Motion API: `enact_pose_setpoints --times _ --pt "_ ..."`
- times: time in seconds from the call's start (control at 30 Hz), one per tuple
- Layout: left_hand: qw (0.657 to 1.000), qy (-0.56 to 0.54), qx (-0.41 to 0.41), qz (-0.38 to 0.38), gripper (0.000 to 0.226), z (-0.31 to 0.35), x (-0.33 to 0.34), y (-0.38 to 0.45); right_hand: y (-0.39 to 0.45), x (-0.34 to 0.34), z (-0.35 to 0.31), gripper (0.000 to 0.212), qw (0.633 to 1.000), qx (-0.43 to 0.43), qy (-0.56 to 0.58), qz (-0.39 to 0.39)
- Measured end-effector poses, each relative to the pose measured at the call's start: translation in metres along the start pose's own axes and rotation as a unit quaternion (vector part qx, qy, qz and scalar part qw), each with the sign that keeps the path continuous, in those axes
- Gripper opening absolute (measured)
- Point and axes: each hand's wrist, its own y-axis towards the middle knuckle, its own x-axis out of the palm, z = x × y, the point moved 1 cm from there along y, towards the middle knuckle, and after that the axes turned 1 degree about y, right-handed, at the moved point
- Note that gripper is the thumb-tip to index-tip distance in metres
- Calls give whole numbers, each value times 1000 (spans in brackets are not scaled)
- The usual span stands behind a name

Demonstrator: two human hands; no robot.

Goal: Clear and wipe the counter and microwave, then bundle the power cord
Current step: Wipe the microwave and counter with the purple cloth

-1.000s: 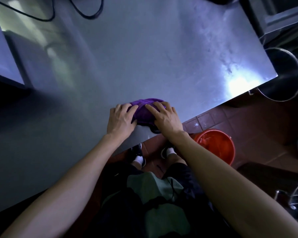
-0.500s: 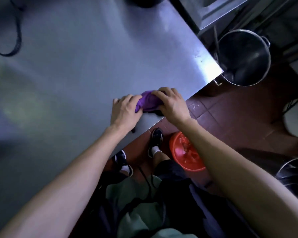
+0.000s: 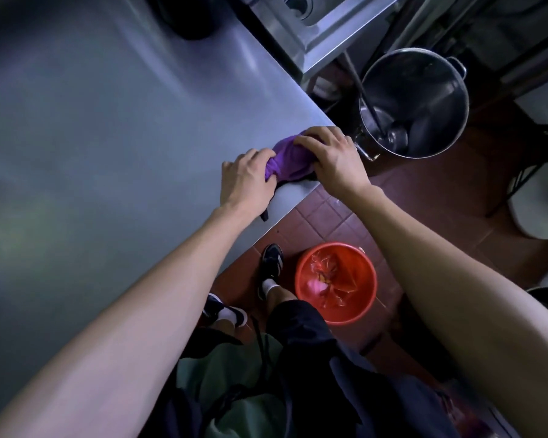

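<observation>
Head view, left hand [image 3: 246,181] and right hand [image 3: 332,159] side by side, fingers curled gripping purple cloth [image 3: 287,161] at counter [image 3: 108,137] corner

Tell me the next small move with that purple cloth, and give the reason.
Probably draw the purple cloth back leftward along the counter edge. Both the left hand and right hand hold it bunched at the counter's near right corner, so no steel is left to wipe further right; beyond lies only floor and the metal pot.

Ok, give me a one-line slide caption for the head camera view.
Both hands, left hand and right hand, grip a purple cloth at the steel counter corner, above a red bucket.
</observation>
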Motion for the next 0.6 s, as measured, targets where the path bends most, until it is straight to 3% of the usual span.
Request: enact_pose_setpoints --times 0.23,0.47,0.6 --pt "999 21 -28 -39 32 -25 -8 -14 10 11 -11 64 996 -14 -22 -90" --pt "993 34 -84 -79 37 -67 -35 -45 28 18 -51 57 991 -45 -65 -111" --pt "989 37 -129 -64 40 -101 -64 -71 51 25 -100 55 986 -95 -24 -131"
